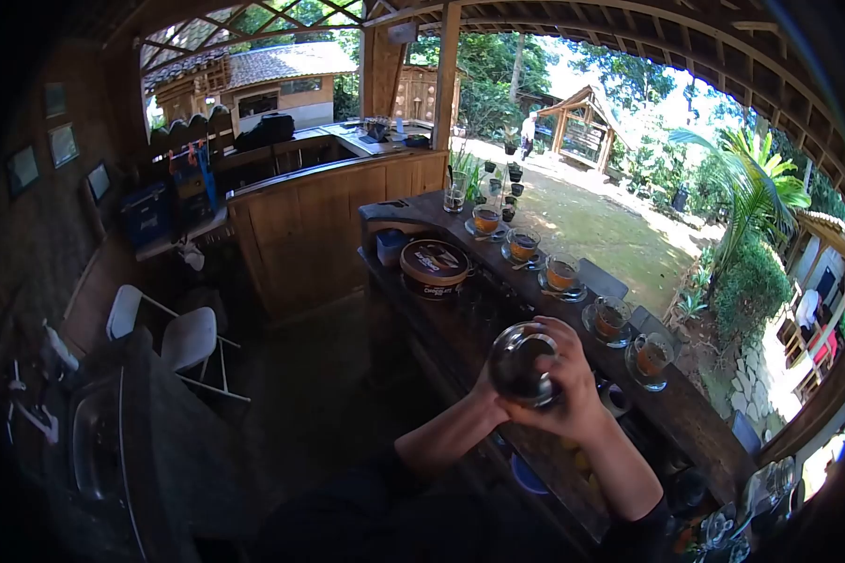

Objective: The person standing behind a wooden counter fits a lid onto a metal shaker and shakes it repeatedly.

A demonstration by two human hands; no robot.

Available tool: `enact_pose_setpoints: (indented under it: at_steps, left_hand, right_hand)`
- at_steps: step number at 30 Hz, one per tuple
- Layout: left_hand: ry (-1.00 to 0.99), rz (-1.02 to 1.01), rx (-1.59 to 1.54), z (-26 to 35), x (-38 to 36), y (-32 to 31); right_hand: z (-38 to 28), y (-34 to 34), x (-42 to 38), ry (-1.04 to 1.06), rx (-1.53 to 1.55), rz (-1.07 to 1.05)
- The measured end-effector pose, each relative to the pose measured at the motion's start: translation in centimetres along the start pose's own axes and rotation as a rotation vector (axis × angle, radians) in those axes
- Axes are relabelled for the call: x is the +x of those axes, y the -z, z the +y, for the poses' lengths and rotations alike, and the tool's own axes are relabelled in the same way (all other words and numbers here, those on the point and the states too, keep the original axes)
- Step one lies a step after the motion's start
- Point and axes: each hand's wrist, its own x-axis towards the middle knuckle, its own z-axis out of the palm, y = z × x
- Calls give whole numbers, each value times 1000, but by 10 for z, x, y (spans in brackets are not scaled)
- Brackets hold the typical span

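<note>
On the far left, white chairs [174,333] stand on the dark floor. Near the middle, the left hand [486,389] and right hand [573,385] both wrap a clear glass jar [524,364], raised just this side of the wooden counter [695,413]. Further back sits a round tin [434,265]; to the right, a row of tea glasses [561,274] runs along the counter.

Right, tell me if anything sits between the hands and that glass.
Nothing does. Both hands already hold the glass: the right hand wraps its far side, and the left hand presses against its near side. The filled cups stand apart on the counter.
</note>
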Motion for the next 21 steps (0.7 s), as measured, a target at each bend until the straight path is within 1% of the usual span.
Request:
enact_pose_setpoints:
  at_steps: [1, 2, 3, 4, 5, 6, 7, 9, 10, 11, 12, 13, 14, 15, 16, 17, 18, 19, 21]
  left_hand:
    - [-129, 352, 559, 29, -4, -5]
    - [195, -13, -144, 31, 4, -2]
    - [-90, 506, 421, 6, 14, -75]
    - [68, 368, 581, 29, 27, -77]
    - [224, 228, 727, 49, 36, -75]
    - [200, 75, 790, 40, 45, -95]
    - [182, -23, 809, 37, 51, -110]
    - [145, 80, 818, 58, 61, -113]
    - [176, 218, 793, 75, 66, -103]
    - [56, 520, 854, 85, 62, -95]
    - [76, 522, 646, 102, 56, -76]
    - [93, 524, 438, 124, 49, -49]
    - [-41, 496, 719, 143, 44, -21]
    - [-9, 501, 710, 137, 53, -39]
    - [15, 620, 627, 127, 63, -69]
    - [37, 734, 539, 126, 72, -92]
    - [222, 549, 714, 147, 82, -96]
    - [283, 247, 718, 148, 93, -105]
    - [244, 25, 816, 142, 101, -127]
  right_hand:
    - [13, -7, -4, -77, 35, 108]
    - [3, 1, 5, 9, 6, 5]
    - [-6, 3, 14, 231, -64, -65]
    - [-17, -6, 28, 413, -28, 7]
    - [-37, 2, 30, 350, -34, -218]
    - [-44, -3, 39, 571, -301, -223]
    - [-36, -7, 43, 561, -310, -225]
    - [-15, -19, 51, 634, -337, -127]
    - [3, -22, 47, 401, -80, -160]
    - [32, -33, 53, 448, -85, -34]
    - [50, -36, 50, 294, -114, -61]
    - [74, -44, 46, 142, -73, -25]
    - [83, -52, 39, 31, -17, 74]
    - [89, -57, 42, -77, 39, 176]
    - [86, -53, 52, 35, -66, 59]
    - [80, -50, 69, 292, -152, -52]
    - [73, -56, 83, 500, -176, -64]
    - [45, -58, 84, 290, -83, -184]
    - [42, -61, 100, 572, -228, -215]
